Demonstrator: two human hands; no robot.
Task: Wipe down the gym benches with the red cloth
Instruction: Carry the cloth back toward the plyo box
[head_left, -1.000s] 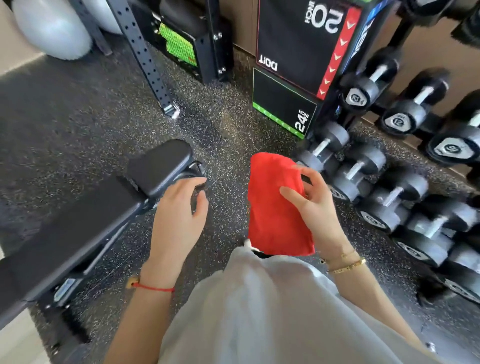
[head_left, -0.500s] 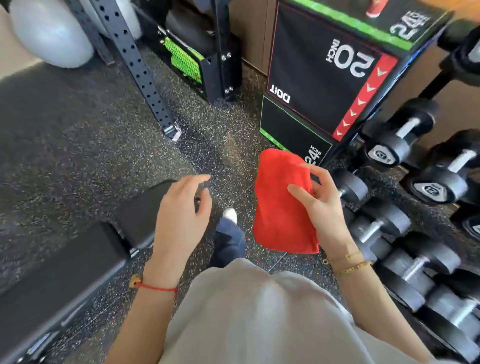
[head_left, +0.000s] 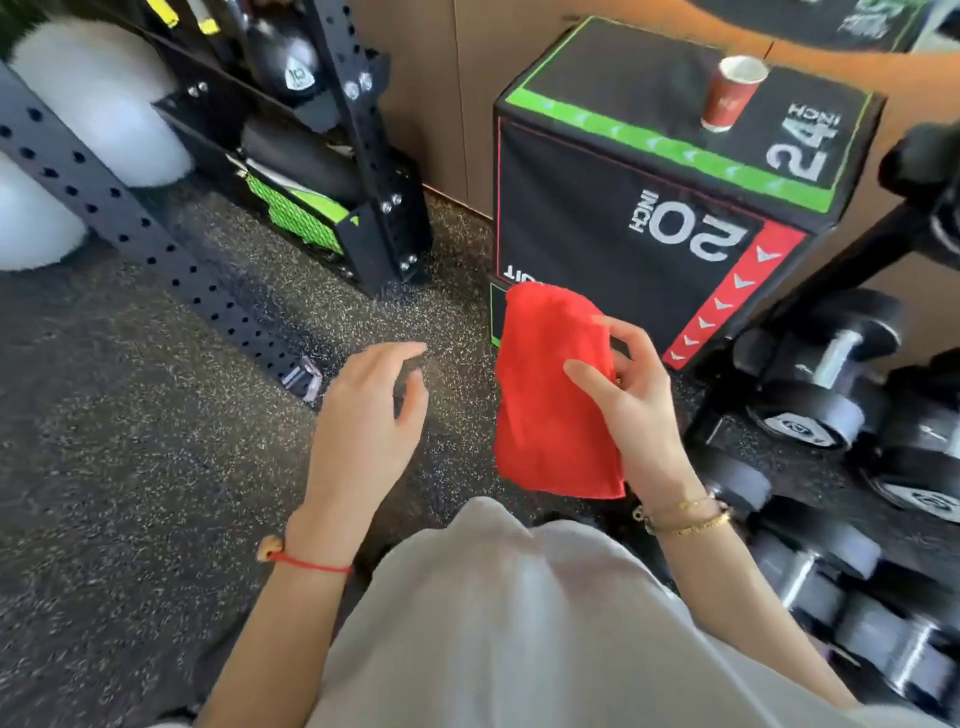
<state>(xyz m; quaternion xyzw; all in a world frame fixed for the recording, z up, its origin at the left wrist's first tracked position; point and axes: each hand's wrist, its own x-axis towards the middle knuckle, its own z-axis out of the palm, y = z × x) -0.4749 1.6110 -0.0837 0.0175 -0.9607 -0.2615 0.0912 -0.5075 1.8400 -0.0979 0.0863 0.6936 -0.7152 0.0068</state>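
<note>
A folded red cloth (head_left: 550, 389) hangs in front of me at mid-frame, above the speckled floor. My right hand (head_left: 634, 410) grips its right edge, thumb on the front and fingers curled behind. My left hand (head_left: 369, 421) hovers to the left of the cloth, apart from it, fingers relaxed and holding nothing. No gym bench is in view now.
A black plyo box (head_left: 623, 208) with a red paper cup (head_left: 730, 93) on top stands ahead right. Dumbbells (head_left: 810, 400) line a rack on the right. A perforated rack upright (head_left: 130, 228) slants across the left, with a storage rack (head_left: 322, 171) and white exercise balls (head_left: 98, 98) behind.
The view has swung up and forward, so the black bench at lower left has dropped out of sight. Both hands kept their pose, the right still holding the cloth.
</note>
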